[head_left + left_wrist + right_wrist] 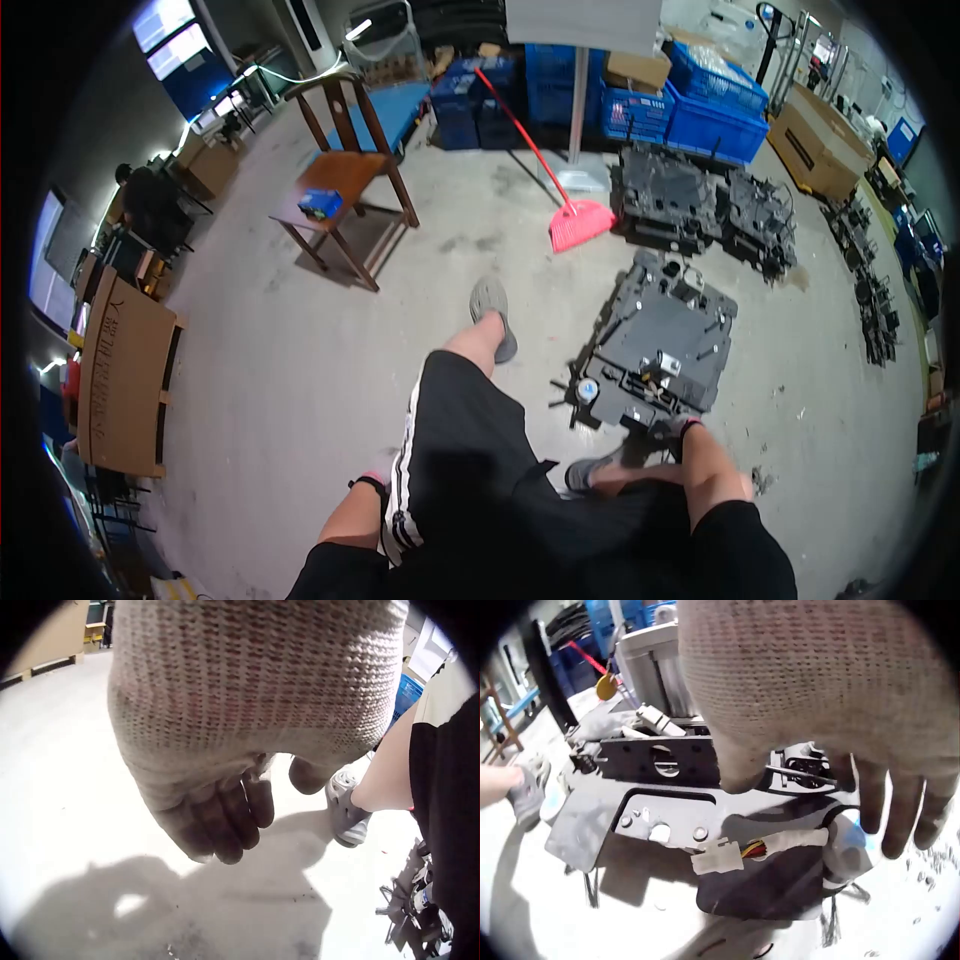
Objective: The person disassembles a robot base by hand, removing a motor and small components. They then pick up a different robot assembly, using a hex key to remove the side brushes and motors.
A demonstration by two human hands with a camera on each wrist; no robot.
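A grey machine chassis (660, 335) lies on the floor at the right front, with black bristly brushes at its near corner. My right hand (825, 697), in a knitted glove, is over its near edge. The thumb overlaps a black upright plate (630, 759), and the fingers reach down beside a round white cap (849, 847). A white plug (718, 856) with coloured wires hangs just below this hand. My gloved left hand (217, 787) hangs beside the left leg above the floor, its fingers loosely bent and holding nothing.
Other dark chassis (668, 195) stand behind the first one. A red dustpan (582, 226) with a long handle leans near a pole. A wooden chair (350, 165) bears a small blue box (320, 204). Blue crates (715, 125) line the back, and a large carton (125, 375) stands at left.
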